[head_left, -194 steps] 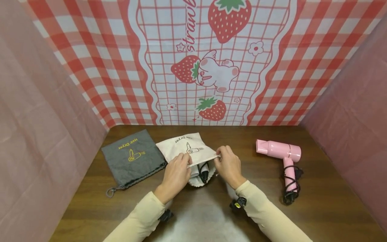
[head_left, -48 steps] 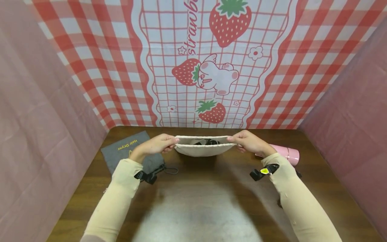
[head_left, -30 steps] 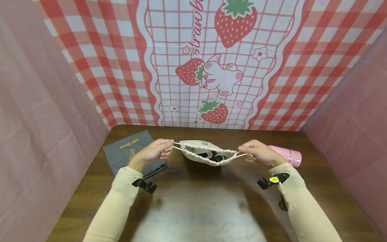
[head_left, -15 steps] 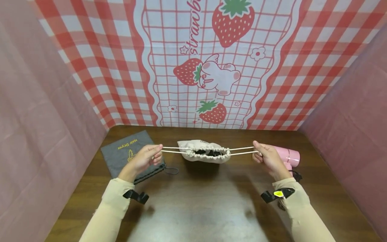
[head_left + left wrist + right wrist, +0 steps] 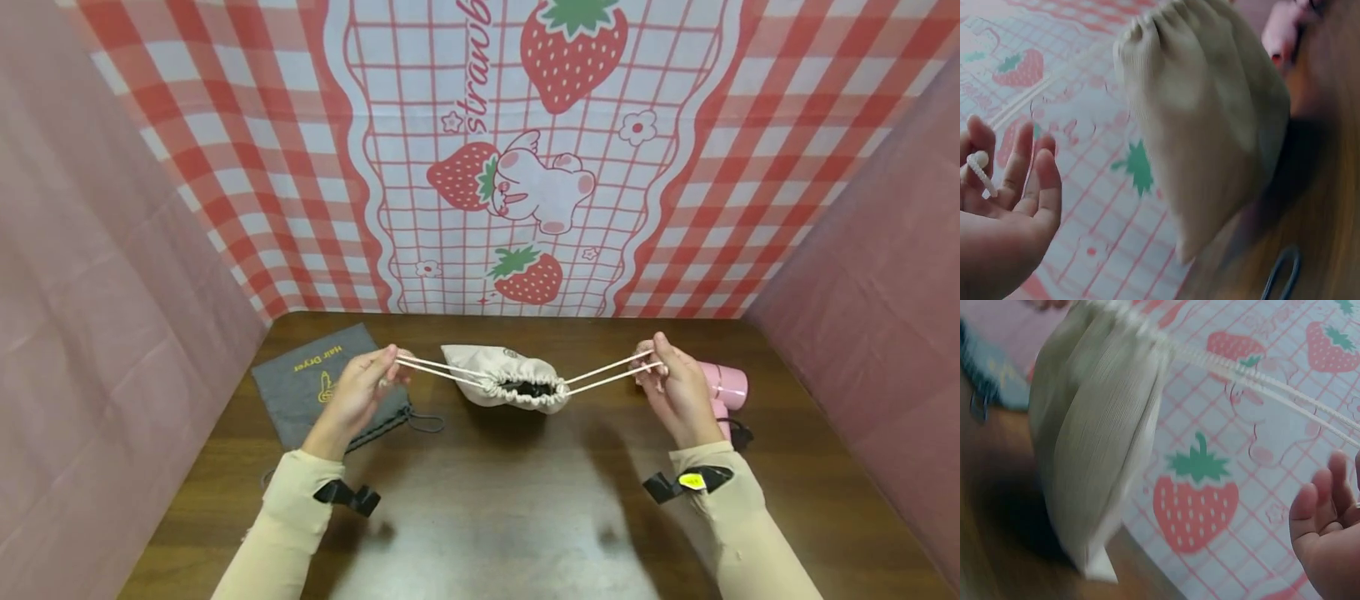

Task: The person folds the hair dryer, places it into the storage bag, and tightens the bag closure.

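Observation:
A cream drawstring bag hangs between my hands over the table, its mouth gathered into a small ruffled opening with something dark inside. My left hand pinches the drawstring on the left, the other fingers loosely bent. In the left wrist view a knotted cord end lies across those fingers. On the right, my right hand holds the other pair of cords, thumb up. Both cord pairs stretch taut down to the bag mouth. The full cloth body hangs tapering to a corner in the right wrist view.
A grey pouch marked "Hair Dryer" lies at the table's back left, partly behind my left hand. At the right, a pink hair dryer with a black cord is partly covered by my right hand. A strawberry-print cloth hangs behind.
The bag has come up off the table. My hands moved from its rim to the drawstrings and spread apart, and its wide mouth has drawn in small. Just now the bag tilted slightly.

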Motion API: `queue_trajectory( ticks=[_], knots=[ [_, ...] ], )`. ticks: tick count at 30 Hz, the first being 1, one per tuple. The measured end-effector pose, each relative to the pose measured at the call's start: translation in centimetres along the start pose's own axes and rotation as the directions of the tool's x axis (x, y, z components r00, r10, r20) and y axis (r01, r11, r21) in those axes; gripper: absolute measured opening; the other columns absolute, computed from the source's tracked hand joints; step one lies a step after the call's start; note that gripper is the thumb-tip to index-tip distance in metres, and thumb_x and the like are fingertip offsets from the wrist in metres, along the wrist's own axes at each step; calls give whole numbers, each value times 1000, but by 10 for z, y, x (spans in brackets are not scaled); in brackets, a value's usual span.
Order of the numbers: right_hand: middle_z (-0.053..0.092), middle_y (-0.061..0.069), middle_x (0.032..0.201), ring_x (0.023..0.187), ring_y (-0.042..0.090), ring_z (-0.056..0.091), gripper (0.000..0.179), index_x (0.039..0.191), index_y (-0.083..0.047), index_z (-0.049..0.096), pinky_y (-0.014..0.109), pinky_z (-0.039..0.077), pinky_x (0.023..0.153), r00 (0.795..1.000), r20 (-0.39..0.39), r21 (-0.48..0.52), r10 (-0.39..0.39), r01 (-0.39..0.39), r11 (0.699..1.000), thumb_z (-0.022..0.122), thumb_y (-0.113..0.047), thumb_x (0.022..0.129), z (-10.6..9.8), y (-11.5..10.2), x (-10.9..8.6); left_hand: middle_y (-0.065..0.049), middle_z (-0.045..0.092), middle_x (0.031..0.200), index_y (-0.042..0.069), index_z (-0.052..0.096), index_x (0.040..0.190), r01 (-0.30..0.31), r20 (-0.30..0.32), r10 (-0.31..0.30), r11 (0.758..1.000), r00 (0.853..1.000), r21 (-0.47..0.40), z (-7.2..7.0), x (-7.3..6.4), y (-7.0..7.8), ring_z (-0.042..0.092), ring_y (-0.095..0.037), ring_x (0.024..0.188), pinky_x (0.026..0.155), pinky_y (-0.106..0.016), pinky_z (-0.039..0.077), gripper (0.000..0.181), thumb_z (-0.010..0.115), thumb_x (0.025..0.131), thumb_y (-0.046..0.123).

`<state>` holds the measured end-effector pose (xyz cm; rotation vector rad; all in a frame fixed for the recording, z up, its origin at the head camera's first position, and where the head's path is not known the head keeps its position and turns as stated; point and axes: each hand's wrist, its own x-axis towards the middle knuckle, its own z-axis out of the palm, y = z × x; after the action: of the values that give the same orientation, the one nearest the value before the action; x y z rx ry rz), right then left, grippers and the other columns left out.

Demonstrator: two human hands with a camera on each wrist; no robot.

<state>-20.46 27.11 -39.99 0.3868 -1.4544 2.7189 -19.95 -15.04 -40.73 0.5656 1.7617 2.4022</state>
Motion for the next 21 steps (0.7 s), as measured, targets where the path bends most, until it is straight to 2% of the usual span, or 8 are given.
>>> queue_trajectory(
  ticks=[3, 6, 9, 12, 14, 16, 18, 21],
  knots=[
    [73, 11, 92, 89, 21, 68, 55, 75, 2, 68, 28, 53, 83, 989, 149, 216, 1, -33, 976, 30, -23, 106, 9, 2, 3, 2, 72, 113, 12, 51, 62, -60, 41, 69, 980, 997, -188, 12, 4, 0, 63, -11, 110, 94, -26, 50, 48, 37, 106, 24],
    [69, 15, 83, 83, 27, 65, 63, 70, 2, 61, 37, 49, 95, 940, 342, 402, -11, -136, 906, 20, -26, 107, 18, 8, 5, -4, 70, 120, 12, 50, 63, -70, 125, 124, 929, 984, -363, 25, 8, -2, 61, -17, 120, 105, -30, 44, 51, 29, 107, 25],
    [45, 9, 59, 56, 21, 45, 61, 62, -1, 39, 28, 45, 72, 853, 521, 470, -14, -273, 840, 11, -32, 107, 27, 16, 5, -3, 75, 103, 14, 47, 64, -5, 213, 133, 857, 968, -515, 35, 10, -2, 66, -17, 109, 103, -31, 44, 53, 19, 108, 27],
    [21, 1, 57, 47, 12, 18, 52, 64, -8, 19, 22, 22, 49, 787, 616, 424, 27, -360, 831, 6, -33, 106, 35, 23, 1, 5, 62, 66, 17, 42, 64, 93, 269, 88, 799, 959, -594, 40, 9, -2, 60, -8, 64, 79, -23, 49, 54, 14, 108, 29],
    [17, 0, 56, 45, 11, 14, 49, 64, -8, 18, 22, 12, 45, 783, 614, 343, 102, -381, 859, 6, -30, 107, 35, 24, -2, 8, 41, 54, 18, 39, 62, 140, 268, 28, 798, 963, -587, 40, 7, -1, 36, -7, 46, 63, -19, 44, 54, 15, 109, 28],
    [15, 0, 56, 44, 11, 11, 49, 64, -9, 19, 23, 8, 43, 792, 574, 224, 209, -397, 890, 7, -26, 108, 31, 23, -7, 8, 31, 51, 19, 36, 60, 182, 245, -54, 824, 968, -536, 39, 4, -1, 18, -8, 44, 54, -17, 37, 53, 17, 109, 28],
    [14, 1, 56, 45, 12, 9, 48, 64, -9, 20, 24, 6, 43, 791, 521, 91, 320, -425, 901, 7, -23, 108, 22, 19, -12, 9, 29, 51, 20, 35, 58, 231, 209, -148, 855, 967, -464, 36, 2, -1, 15, -8, 44, 52, -16, 35, 53, 21, 109, 26],
    [12, 1, 56, 45, 14, 7, 49, 62, -9, 20, 26, 5, 42, 764, 446, -81, 466, -485, 871, 9, -20, 108, 4, 12, -20, 12, 33, 49, 20, 36, 56, 326, 167, -283, 867, 944, -377, 30, -4, -4, 19, -5, 42, 51, -15, 34, 53, 25, 108, 24]
  ],
)
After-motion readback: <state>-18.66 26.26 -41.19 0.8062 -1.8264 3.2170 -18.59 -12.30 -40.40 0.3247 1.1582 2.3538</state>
